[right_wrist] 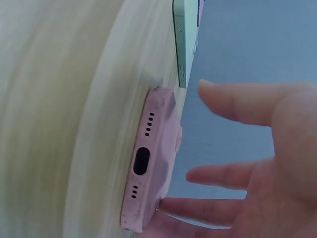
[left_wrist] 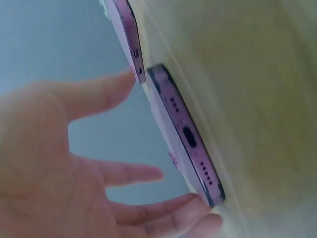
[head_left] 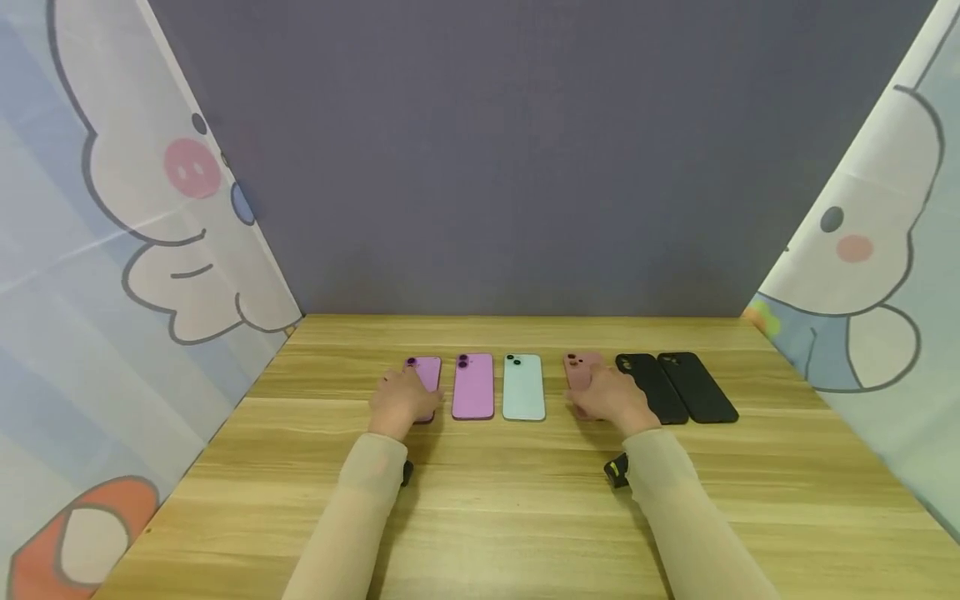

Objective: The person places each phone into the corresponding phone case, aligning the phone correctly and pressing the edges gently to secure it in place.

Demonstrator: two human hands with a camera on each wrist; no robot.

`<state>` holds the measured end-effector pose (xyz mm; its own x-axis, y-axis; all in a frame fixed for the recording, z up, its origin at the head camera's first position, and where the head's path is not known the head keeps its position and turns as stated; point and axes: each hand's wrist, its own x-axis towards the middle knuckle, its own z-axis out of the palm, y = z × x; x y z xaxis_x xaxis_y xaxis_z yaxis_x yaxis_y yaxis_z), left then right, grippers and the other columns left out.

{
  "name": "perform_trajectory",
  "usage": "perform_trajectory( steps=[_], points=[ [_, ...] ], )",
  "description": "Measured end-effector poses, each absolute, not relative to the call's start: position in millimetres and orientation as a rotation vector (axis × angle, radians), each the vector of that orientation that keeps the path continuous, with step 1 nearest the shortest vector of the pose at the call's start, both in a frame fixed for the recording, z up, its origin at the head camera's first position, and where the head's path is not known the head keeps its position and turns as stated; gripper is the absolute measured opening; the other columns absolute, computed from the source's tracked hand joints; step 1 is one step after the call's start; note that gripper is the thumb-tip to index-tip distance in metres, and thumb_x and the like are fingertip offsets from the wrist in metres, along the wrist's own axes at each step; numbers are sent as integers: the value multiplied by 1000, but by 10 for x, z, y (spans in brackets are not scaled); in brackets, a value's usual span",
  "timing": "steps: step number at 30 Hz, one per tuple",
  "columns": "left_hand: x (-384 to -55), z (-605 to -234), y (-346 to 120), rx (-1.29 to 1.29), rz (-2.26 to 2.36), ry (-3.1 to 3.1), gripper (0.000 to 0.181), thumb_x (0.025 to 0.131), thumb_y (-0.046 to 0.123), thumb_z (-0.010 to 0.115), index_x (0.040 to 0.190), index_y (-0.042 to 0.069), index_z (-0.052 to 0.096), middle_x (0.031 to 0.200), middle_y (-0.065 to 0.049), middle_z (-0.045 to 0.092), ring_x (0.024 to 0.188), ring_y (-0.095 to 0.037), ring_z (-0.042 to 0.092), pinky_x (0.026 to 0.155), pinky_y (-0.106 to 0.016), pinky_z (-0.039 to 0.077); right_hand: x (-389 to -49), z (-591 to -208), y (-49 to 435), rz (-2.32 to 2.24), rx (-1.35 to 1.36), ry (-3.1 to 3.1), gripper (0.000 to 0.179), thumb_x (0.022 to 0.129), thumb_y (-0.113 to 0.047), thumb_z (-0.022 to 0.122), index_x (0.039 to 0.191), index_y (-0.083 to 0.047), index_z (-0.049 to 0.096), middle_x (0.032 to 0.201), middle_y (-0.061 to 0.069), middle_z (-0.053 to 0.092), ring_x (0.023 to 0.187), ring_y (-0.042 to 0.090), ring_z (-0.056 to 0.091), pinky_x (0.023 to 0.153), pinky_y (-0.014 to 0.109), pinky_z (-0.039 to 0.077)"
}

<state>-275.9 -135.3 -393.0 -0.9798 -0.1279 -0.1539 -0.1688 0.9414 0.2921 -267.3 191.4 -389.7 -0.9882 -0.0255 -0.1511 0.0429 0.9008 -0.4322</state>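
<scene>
In the head view my left hand (head_left: 401, 400) reaches over the leftmost purple phone (head_left: 428, 372), which lies back up. Its thumb and fingers are spread around the phone in the left wrist view, some fingertips right at the lower edge of the purple phone (left_wrist: 185, 134). My right hand (head_left: 609, 396) is over a pink phone case (head_left: 579, 372), partly hiding it. In the right wrist view its thumb is raised and apart, while lower fingers touch the side of the pink phone case (right_wrist: 151, 161), whose end has a port opening and small holes.
Between my hands lie a second purple phone (head_left: 473, 392) and a mint phone (head_left: 523, 392). To the right are two black phone cases, one (head_left: 652, 387) beside my right hand and another (head_left: 697, 390) farther out. A grey panel (head_left: 517, 167) stands behind the wooden table (head_left: 495, 517).
</scene>
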Motion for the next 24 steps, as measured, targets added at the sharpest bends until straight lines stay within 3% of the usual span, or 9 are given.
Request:
perform_trajectory(
  steps=[4, 8, 13, 20, 24],
  points=[
    [-2776, -3914, -1411, -276, 420, 2919, 88, 86, 58, 72, 138, -10, 52, 122, -33, 50, 112, -46, 55, 88, -58, 51, -2687, -3919, 1902, -700, 60, 2909, 48, 88, -37, 70, 120, -2, 59, 106, 16, 64, 82, 32, 58, 69, 46, 45],
    [-2776, -3903, -1448, -259, 403, 2894, 87, 84, 59, 74, 133, -10, 57, 117, -32, 50, 108, -45, 56, 87, -57, 51, -2691, -3927, 1887, -708, 94, 2901, 43, 82, -34, 73, 111, -4, 62, 96, 15, 63, 77, 32, 57, 65, 44, 44],
    [-2769, -3902, -1427, -249, 416, 2913, 81, 84, 53, 76, 129, -11, 60, 114, -32, 52, 105, -44, 58, 87, -55, 54, -2673, -3927, 1861, -685, 130, 2906, 54, 82, -39, 77, 119, -3, 62, 110, 20, 62, 89, 39, 57, 69, 49, 47],
    [-2748, -3914, -1456, -233, 498, 2901, 70, 82, 44, 80, 121, -12, 64, 110, -31, 54, 95, -38, 58, 81, -53, 56, -2676, -3951, 1841, -641, 164, 2902, 66, 83, -39, 77, 130, 1, 57, 134, 34, 52, 124, 60, 42, 83, 64, 46],
    [-2746, -3897, -1479, -188, 539, 2881, 70, 81, 43, 80, 121, -12, 65, 122, -37, 52, 94, -39, 59, 80, -53, 57, -2699, -3950, 1861, -604, 159, 2897, 60, 84, -39, 77, 125, 2, 59, 134, 35, 51, 123, 60, 42, 80, 62, 46]
  ],
)
